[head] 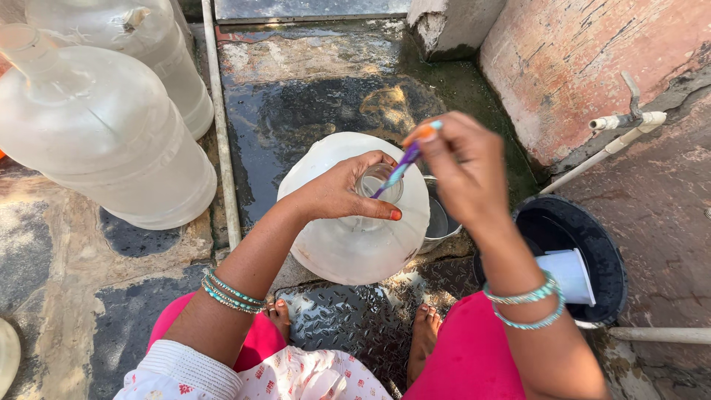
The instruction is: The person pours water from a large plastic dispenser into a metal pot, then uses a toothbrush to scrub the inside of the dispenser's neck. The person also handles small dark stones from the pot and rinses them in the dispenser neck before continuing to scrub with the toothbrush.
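Turquoise and silver bangles ringed both wrists, nails were painted red-orange, bright pink trousers covered the legs, a white top carried small red prints, feet were bare.

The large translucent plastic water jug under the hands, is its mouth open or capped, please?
Open: the large translucent plastic water jug has no cap, and a purple toothbrush pokes into its neck.

Water jug (355,222): translucent white plastic, smooth, slightly cloudy; neck clear.
Brush (404,164): plastic handle, purple with orange and pale blue end, glossy.
Two spare jugs (104,126): same frosted plastic, scuffed.
Bucket (592,244): black plastic, matt; white plastic mug (570,275) inside.
Bowl (438,222): steel, dull shine.
Floor plate (348,318): dark patterned metal, wet, glinting.
Stone slab (296,111): wet, glossy, algae-stained.
Wall (578,59): pink plaster, rough, flaking.
Pipe (615,144): white plastic, matt.
Bangles (229,292): glossy turquoise beads.
Garment (466,355): pink cloth, matt.
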